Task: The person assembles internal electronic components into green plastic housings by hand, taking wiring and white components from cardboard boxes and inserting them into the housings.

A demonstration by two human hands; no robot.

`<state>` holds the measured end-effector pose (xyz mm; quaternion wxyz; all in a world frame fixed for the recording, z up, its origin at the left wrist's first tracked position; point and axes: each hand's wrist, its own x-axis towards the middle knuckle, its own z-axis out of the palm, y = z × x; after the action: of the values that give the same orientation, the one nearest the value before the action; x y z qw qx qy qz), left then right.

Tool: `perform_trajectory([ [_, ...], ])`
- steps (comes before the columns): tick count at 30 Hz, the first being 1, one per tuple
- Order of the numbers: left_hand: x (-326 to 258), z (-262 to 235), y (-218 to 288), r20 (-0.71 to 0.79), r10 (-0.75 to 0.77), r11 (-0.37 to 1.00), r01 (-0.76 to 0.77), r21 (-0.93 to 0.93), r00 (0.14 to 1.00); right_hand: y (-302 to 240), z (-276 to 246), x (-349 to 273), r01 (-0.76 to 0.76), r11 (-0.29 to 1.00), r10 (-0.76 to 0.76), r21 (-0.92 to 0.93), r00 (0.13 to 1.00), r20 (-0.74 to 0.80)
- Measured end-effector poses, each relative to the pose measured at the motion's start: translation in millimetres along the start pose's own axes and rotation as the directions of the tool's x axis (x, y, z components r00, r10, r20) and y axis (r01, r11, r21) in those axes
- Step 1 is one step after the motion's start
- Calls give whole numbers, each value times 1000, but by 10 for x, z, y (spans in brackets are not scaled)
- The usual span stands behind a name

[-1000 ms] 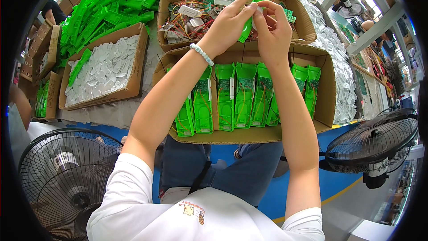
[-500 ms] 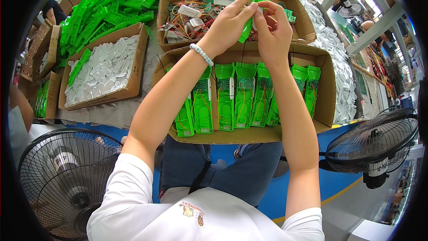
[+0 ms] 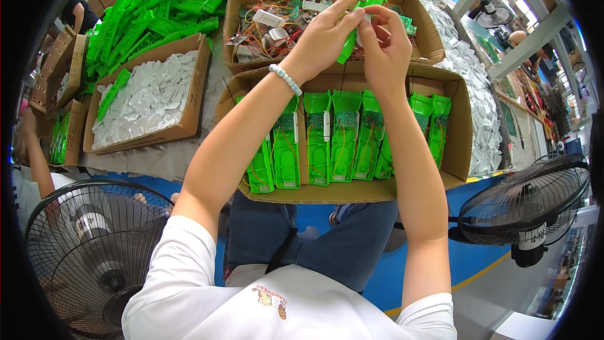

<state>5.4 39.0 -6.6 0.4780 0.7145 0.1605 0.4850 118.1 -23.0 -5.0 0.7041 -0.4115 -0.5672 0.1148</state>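
Both hands pinched one green plastic housing (image 3: 363, 16). The left hand (image 3: 323, 39) steadied it, seemingly so the right hand (image 3: 382, 47) could work its side.

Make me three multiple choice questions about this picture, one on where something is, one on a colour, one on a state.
1. Where is the box of white pieces?
A. left of the row box
B. on the floor by the fan
C. on the person's lap

2. What colour is the bracelet on the left wrist?
A. red
B. pale, whitish
C. black

3. How is the green plastic piece held?
A. lying loose in a box
C. by one hand only
B. in the grip of both hands

Answers: 1 A, it sits on the table left of the box with the row of green cases. 2 B, the beads look pale. 3 B, the left hand and right hand both pinch it above the boxes.
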Motion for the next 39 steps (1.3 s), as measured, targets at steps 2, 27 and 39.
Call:
perform_trajectory([
  [2, 7, -8, -12, 16, -28, 1000, 28, -10, 999, -4, -2, 0, -3, 1000, 3, -2, 1000, -1],
  [27, 13, 6, -28, 7, 10, 1000, -10, -6, 1000, 19, -3, 3, 1, 1000, -1, 1, 1000, 6],
  [39, 24, -1, -36, 4, 20, 1000, -20, 1, 1000, 20, -2, 7, -6, 1000, 6, 3, 1000, 11],
])
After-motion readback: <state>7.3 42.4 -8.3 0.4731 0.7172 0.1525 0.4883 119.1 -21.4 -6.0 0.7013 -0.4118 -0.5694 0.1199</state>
